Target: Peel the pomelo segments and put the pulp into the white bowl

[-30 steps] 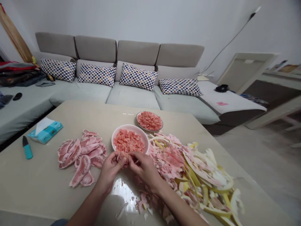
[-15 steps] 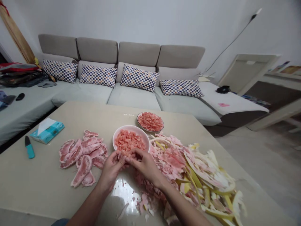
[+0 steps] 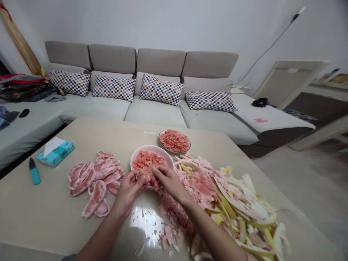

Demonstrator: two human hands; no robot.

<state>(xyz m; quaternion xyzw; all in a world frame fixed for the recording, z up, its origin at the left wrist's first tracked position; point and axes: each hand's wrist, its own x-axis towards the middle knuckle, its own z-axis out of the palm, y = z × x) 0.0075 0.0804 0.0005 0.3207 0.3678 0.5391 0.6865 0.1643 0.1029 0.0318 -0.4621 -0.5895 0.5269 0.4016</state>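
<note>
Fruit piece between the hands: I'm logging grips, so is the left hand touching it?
Touching: the head view shows the left hand holding the fruit piece, thumb against its edge.

A single camera, worn on the head, looks forward and down over the forearms (image 3: 108,226), which come in from the bottom edge and run up to the hands (image 3: 170,183). The hands sit just below the middle of the view, close to the camera. The angle is wide: the table (image 3: 35,214) spreads beneath the hands and out to both sides of them, its near edge showing at lower left. Beyond the hands, the view faces the sofa (image 3: 154,112) nearly square on, with the wall (image 3: 163,21) behind it filling the top. Far to the right of the hands, the floor (image 3: 288,181) shows.
</note>
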